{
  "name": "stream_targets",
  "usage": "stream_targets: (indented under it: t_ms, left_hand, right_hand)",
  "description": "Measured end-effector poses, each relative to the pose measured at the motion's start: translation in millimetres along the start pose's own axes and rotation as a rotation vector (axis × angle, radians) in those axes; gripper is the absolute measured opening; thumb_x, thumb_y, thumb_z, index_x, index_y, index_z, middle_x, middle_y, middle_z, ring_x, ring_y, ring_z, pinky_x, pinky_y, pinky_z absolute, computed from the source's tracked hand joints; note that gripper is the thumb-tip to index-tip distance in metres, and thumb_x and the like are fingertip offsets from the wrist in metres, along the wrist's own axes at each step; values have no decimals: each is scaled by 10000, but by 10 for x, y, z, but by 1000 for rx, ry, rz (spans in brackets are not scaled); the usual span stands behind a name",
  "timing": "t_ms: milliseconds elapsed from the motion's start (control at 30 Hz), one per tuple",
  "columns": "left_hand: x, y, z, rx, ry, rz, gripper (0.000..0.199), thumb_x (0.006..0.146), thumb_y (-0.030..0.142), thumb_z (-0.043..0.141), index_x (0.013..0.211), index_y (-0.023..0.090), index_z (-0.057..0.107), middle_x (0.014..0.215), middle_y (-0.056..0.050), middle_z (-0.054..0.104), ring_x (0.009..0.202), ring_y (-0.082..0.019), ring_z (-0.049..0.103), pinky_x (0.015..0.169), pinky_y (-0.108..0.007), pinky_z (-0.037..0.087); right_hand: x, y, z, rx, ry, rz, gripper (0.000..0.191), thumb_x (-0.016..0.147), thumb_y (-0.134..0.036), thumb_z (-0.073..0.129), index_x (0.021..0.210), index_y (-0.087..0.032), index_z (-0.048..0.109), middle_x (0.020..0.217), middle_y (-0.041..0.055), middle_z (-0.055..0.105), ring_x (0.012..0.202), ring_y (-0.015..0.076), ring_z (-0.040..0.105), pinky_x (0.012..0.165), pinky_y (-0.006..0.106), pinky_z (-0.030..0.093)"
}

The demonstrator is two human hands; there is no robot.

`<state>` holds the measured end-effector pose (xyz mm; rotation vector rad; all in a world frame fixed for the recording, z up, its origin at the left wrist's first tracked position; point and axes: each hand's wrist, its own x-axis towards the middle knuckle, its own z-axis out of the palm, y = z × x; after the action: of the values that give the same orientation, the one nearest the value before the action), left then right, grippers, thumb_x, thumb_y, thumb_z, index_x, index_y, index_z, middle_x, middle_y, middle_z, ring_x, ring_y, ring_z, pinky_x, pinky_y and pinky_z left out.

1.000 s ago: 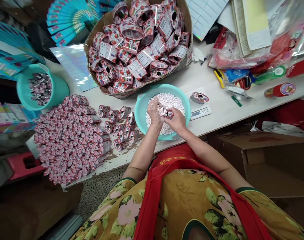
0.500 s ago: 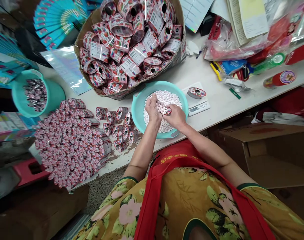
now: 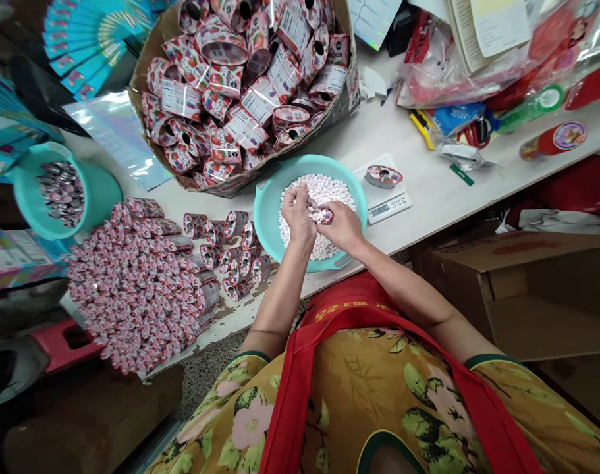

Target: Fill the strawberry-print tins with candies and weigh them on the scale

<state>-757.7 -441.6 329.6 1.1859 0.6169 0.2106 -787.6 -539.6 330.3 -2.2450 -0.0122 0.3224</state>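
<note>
Above a turquoise basin (image 3: 263, 227) of small white candies (image 3: 335, 191), my two hands meet. My right hand (image 3: 344, 227) is closed around a small red printed candy container (image 3: 326, 216), mostly hidden by the fingers. Curled fingers of my left hand (image 3: 298, 214) hold some white candies against the container's opening. To the right of the basin lies a white digital scale (image 3: 389, 208), bearing another printed container (image 3: 383, 176). Left of the basin, several containers (image 3: 234, 224) stand on the table with their openings showing.
Behind the basin stands a cardboard box (image 3: 220, 189) heaped with printed containers. At left are a large stack of pink-red containers (image 3: 141, 289) and a turquoise bucket (image 3: 99, 194) of small metallic pieces. Tape, a yellow cutter (image 3: 422, 129) and plastic bags lie at right.
The camera view has shifted slightly. My hands remain together over the basin, and fewer candies show between the left fingers and the container.
</note>
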Motion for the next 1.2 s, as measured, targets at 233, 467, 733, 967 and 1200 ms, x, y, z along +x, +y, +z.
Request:
stream_targets:
  t_ms: [233,467,733,967,1200]
  left_hand:
    - [-34,25,-11,-7,-69,-13,374,872,411,753,718,189,495,540,87,431,444,-40,428,477,-159,364]
    - [-133,163,25,-123,-175,-177,371,873,396,766,741,192,486,503,111,276,349,-23,289,341,-148,225]
    - [191,370,-253,-218,-49,-387,313,990,384,599,762,177,545,598,39,487,478,-41,497,478,-128,431]
    - [-133,263,-368,363,-326,-187,77,811,183,742,801,170,667,632,32,521,500,-64,396,483,-176,299]
    - [-327,260,-149,826,-413,117,104,749,120,695,823,192,680,870,-16,665,872,-187,583,857,-291,431]
  right_hand:
    - [-28,3,6,25,10,8,301,768,-292,743,1056,-216,700,1061,57,700,1030,255,638,884,360,503]
    - [-83,41,22,218,34,-1,304,700,-243,753,999,-215,707,1047,27,713,1003,229,649,929,356,503]
    - [-212,234,-240,699,-45,4,525,624,-418,852,1094,-233,707,1144,27,697,1078,216,650,999,349,501]
    - [-66,360,-396,461,-56,-77,411,665,-304,807,1055,-220,711,1112,40,677,1078,227,639,1041,373,472]
    - [109,281,-348,120,-137,-71,294,738,-205,730,1030,-215,704,1054,58,674,1039,248,612,955,384,484]
